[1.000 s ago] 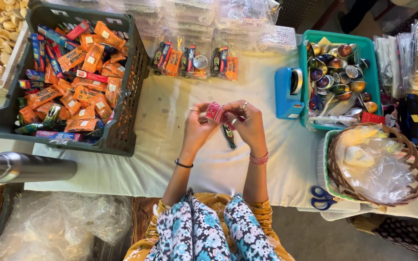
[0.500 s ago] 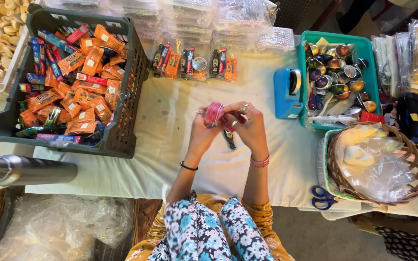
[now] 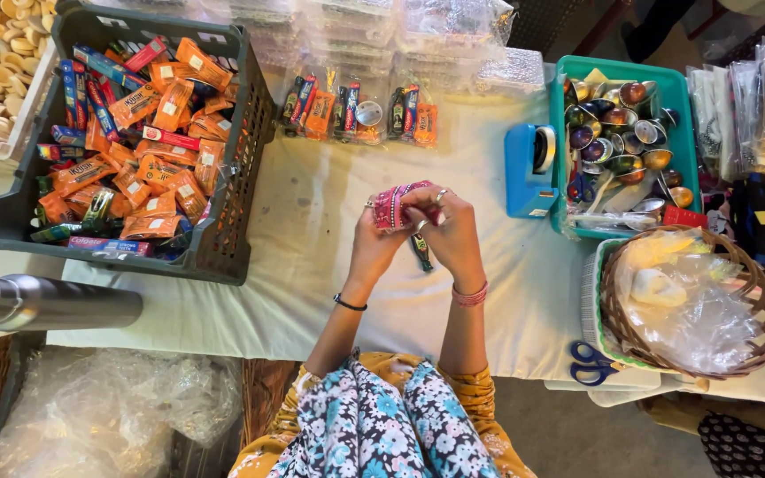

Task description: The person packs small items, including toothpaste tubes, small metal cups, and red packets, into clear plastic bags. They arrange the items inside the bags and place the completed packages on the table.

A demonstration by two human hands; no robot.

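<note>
So your left hand (image 3: pixel 374 239) and right hand (image 3: pixel 453 232) are both up over the middle of the desk (image 3: pixel 312 265), which has a white cloth over it, and both are pinched around a small pink patterned pouch (image 3: pixel 393 205) that sits between your fingertips, lifted clear of the cloth. Left grip is clenched on the pouch's left edge, right grip has the top right corner, ring showing on that hand. A slim dark tube (image 3: pixel 421 252) pokes out below your hands; can't tell whether it's held or just lying on the cloth. Off to your left there's a dark grey plastic crate (image 3: pixel 223 239) heaped with orange, red and blue flat sachets and long boxes. Straight ahead, a row of clear bagged sets (image 3: pixel 356 111) with orange and dark tubes inside lies at the far side of the cloth, and clear plastic packs are stacked behind it. To your right, a blue tape dispenser (image 3: pixel 529 173) sits touching a teal tray (image 3: pixel 626 71) full of small shiny metal bowls. Near your right elbow is a wicker basket (image 3: pixel 759 310) with crinkled clear plastic in it, blue-handled scissors (image 3: pixel 591 363) just beside it. A steel flask (image 3: pixel 46 301) lies on its side at the left edge.
</note>
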